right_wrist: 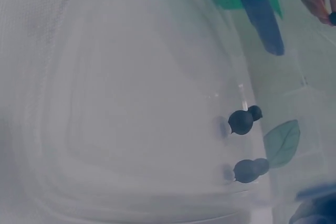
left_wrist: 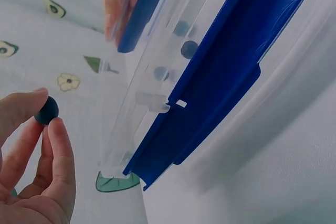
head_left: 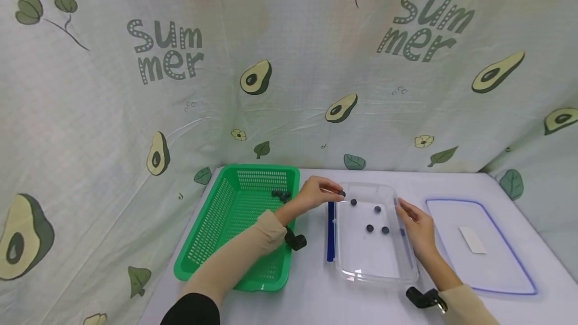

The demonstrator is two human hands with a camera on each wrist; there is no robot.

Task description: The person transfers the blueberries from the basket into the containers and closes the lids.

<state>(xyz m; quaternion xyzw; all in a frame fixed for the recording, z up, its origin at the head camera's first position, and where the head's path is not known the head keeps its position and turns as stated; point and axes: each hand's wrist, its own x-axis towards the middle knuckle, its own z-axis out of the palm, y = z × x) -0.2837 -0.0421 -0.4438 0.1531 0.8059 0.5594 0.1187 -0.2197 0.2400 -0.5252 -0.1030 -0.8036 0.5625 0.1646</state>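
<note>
Maybe filling the clear plastic box (head_left: 375, 267), pinching a small dark round ball (head_left: 341, 193) in the left hand (head_left: 318, 190) by its far left corner, resting the loose right hand (head_left: 417, 227) against its side, probably needing to let go inside next.

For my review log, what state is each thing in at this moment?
Left hand: pinching a ball
Pinched dark ball: held near the box's far left corner
Right hand: touching the box's right side
Clear box: uncovered
Four balls: loose inside the box
Left blue latch: unfastened
Lid: off, lying flat
Green basket: uncovered
Basket's balls: clustered, far right corner
</note>
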